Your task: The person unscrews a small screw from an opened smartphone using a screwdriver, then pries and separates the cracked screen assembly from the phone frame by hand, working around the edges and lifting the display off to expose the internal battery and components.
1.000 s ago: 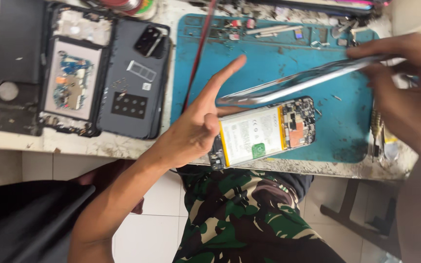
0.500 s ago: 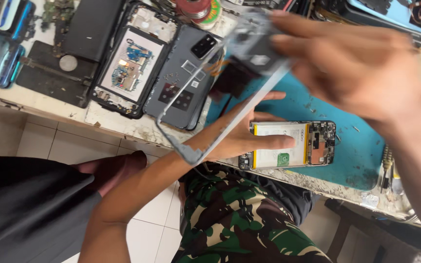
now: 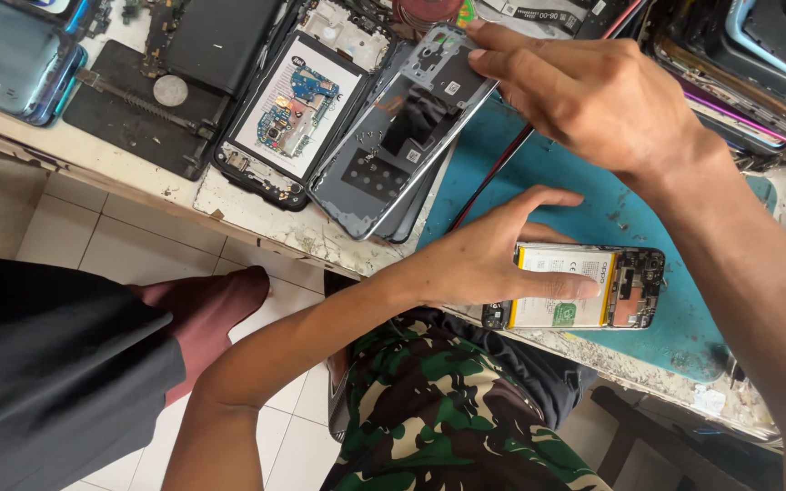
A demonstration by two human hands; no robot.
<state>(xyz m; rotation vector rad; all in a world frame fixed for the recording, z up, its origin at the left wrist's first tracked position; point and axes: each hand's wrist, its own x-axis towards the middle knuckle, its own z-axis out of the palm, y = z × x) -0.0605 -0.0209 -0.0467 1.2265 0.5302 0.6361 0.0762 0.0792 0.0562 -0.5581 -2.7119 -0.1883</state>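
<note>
— Two hands, two jobs. The left hand (image 3: 484, 259) lies flat on the open phone (image 3: 584, 286), fingers spread, pinning it to the blue mat (image 3: 593, 195) at the near edge of the bench.
— And the right hand (image 3: 593, 100)?
— Pinched on the top end of a grey back cover (image 3: 393, 136), which it holds tilted over the other phone parts at the back of the bench.
— So which step is this?
— I judge the cover is off and being put aside. The next move calls for a free spot among the clutter and a gentle release.
— What can't you make out?
— The screws and connectors in the open phone are too small. The far phones (image 3: 757, 55) are cut off, and the left palm hides part of the battery (image 3: 561, 273).
</note>
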